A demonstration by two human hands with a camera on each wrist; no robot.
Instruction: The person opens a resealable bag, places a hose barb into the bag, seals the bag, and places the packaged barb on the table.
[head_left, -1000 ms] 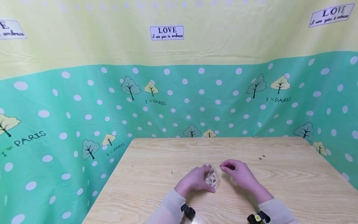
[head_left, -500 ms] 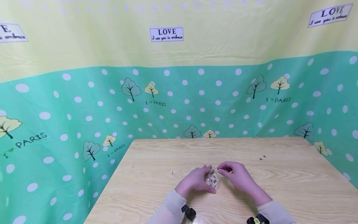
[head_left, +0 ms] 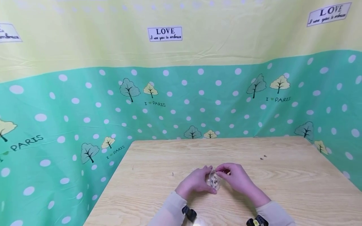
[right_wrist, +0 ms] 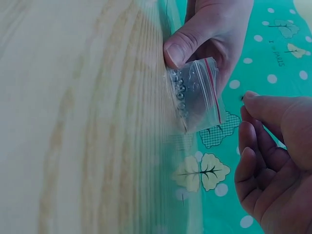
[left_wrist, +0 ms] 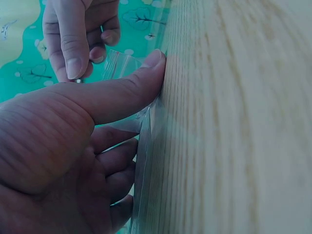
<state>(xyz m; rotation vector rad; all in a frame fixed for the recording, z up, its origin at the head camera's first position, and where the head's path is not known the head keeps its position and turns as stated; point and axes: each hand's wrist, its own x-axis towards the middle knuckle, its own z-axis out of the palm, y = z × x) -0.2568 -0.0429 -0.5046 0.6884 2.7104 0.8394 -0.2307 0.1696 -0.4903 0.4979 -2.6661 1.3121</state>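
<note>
A small clear zip-lock bag [right_wrist: 197,97] with a red stripe along its mouth stands on the table. Several small shiny metal pieces [right_wrist: 180,92] lie in its lower part; they look like tiny nuts or rings. My left hand [head_left: 196,180] grips the bag, its thumb [left_wrist: 141,80] on the near side and fingers behind. Just over the bag's mouth, my right hand [head_left: 234,177] pinches a tiny dark metal piece [right_wrist: 243,98] between thumb and forefinger. Its exact kind cannot be told. The other right fingers are curled.
Two small dark pieces [head_left: 263,157] lie on the wooden table [head_left: 158,150] farther back on the right. Another tiny piece [head_left: 172,174] is left of my left hand. A green and yellow patterned curtain [head_left: 169,103] surrounds the table's back and sides.
My right hand has moved left with the tiny piece, from beside the bag to over its mouth. My left hand keeps its hold on the bag.
</note>
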